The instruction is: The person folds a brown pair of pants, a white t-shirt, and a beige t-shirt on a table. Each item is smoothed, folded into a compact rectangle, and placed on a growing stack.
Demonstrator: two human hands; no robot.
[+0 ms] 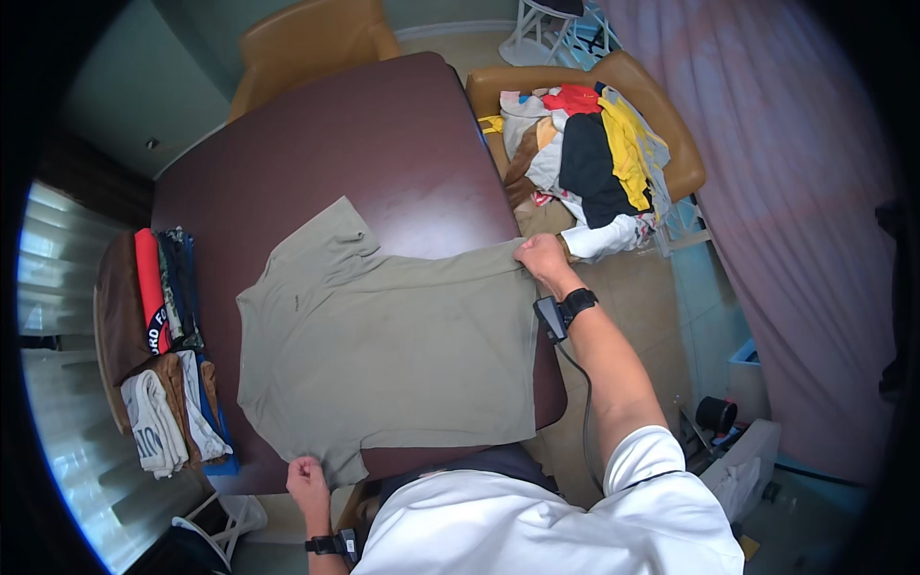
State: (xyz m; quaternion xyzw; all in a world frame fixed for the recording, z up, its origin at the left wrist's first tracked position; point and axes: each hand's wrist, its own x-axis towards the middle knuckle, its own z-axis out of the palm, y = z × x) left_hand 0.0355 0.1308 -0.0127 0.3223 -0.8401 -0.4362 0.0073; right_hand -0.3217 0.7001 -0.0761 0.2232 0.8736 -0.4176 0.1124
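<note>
A grey-green short-sleeved T-shirt point(402, 345) lies spread on the dark red table point(345, 144), its collar end to the left and its hem to the right. My right hand point(543, 260) pinches the far corner of the hem at the table's right edge. Down at the near sleeve, my left hand point(307, 476) has its fingers curled at the cloth's edge by the near side of the table; whether they grip the fabric cannot be told. The far sleeve lies flat, pointing away from me.
A tan armchair point(679, 154) at the right holds a heap of mixed clothes point(589, 165). Folded clothes point(162, 410) stand in rows on a seat along the table's left side. Another tan chair point(316, 43) is beyond the table. A cable point(589, 410) runs from my right wrist device.
</note>
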